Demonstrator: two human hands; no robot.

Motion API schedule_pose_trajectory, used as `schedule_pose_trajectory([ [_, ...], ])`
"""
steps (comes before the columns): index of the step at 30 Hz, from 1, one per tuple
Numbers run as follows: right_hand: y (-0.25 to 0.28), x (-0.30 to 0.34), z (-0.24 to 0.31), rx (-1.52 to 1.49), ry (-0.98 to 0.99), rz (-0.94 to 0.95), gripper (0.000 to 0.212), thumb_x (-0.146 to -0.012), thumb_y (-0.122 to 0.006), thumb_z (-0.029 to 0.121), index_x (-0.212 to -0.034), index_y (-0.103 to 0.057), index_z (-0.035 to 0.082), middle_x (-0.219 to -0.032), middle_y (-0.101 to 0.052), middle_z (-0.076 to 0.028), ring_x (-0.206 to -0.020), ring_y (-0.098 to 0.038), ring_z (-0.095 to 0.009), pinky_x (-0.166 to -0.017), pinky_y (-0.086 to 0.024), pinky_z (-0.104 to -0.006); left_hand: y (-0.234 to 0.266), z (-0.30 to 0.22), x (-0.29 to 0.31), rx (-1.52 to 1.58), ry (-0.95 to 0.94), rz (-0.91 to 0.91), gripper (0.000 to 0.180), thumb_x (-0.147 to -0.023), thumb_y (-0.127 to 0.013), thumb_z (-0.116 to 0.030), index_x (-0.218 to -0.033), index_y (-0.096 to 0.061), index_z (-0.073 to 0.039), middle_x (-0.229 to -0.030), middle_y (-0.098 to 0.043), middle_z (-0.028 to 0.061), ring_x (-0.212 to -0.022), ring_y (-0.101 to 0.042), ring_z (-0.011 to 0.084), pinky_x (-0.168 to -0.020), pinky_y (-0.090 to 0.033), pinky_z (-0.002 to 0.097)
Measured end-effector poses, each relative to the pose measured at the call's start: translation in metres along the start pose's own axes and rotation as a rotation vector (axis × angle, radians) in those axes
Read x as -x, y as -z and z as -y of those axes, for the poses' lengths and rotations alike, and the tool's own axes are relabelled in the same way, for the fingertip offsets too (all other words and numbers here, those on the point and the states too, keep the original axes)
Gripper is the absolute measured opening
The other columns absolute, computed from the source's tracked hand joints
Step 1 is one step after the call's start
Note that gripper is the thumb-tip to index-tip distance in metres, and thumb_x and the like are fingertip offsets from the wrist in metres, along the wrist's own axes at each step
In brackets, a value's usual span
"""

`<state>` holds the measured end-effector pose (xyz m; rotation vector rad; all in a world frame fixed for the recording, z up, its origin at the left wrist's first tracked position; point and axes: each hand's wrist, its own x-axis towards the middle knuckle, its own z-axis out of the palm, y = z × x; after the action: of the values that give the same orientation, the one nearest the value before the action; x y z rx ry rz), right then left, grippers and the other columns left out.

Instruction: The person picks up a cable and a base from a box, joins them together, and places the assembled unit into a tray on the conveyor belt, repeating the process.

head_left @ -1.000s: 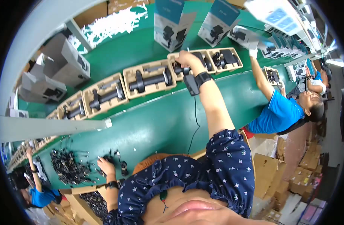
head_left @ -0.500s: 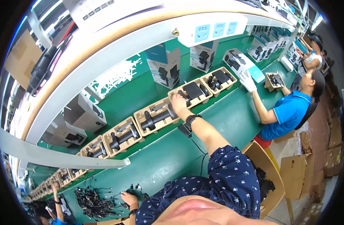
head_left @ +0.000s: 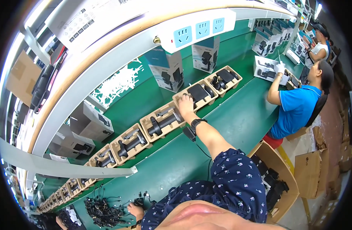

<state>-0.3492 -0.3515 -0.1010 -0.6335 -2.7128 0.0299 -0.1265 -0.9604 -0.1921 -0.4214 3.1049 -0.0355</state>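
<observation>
My right hand [head_left: 186, 105] reaches over the row of moulded cardboard trays. Its fingers curl down into the left end of a tray [head_left: 209, 102] that holds a black square part [head_left: 198, 92]; what they grip is hidden. Just left of it, another tray [head_left: 149, 135] holds a black tubular stand [head_left: 163, 123]. My left hand [head_left: 135, 211] is low on the green table, fingers apart, beside a small bunch of black cables [head_left: 140, 199]. A larger tangle of black cables [head_left: 101, 209] lies to its left.
A co-worker in blue [head_left: 299, 107] handles a white box [head_left: 262, 68] at right. Printed boxes [head_left: 166, 71] stand behind the trays. A metal bar [head_left: 87, 170] crosses at left, and a power strip [head_left: 199, 28] hangs above. An open carton [head_left: 289, 191] stands beside me.
My right hand stays at the same tray, slightly shifted. The co-worker's gloved hand has moved to the white box, now farther right, with the tray at its end. The view has shifted a little.
</observation>
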Motion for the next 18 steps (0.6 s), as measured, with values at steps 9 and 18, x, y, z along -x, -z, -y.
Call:
schedule_pose_trajectory([
  [9, -0.011, 0.001, -0.01, -0.212, -0.147, 0.007, 0.018, -0.078, -0.049, 0.011, -0.094, -0.052, 0.003, -0.095, -0.052, -0.014, -0.085, -0.056, -0.028, -0.07, -0.05, -0.0362, 0.015, 0.011, -0.009, -0.045, 0.038, 0.133, 0.046, -0.065, -0.071, -0.017, -0.099, -0.045, 0.0, -0.103, -0.047, 0.0173, -0.099, -0.045, 0.0354, -0.084, -0.04, 0.0404],
  [18, 0.052, 0.104, -0.028, -0.565, -0.095, -0.18, 0.04, -0.074, -0.054, 0.003, -0.113, -0.046, 0.007, -0.113, -0.043, -0.016, -0.105, -0.044, -0.033, -0.085, -0.039, -0.0408, 0.08, -0.065, -0.003, 0.046, -0.159, 0.15, 0.03, -0.064, -0.069, -0.017, -0.089, -0.055, -0.007, -0.096, -0.051, 0.0142, -0.097, -0.048, 0.0334, -0.08, -0.042, 0.043],
])
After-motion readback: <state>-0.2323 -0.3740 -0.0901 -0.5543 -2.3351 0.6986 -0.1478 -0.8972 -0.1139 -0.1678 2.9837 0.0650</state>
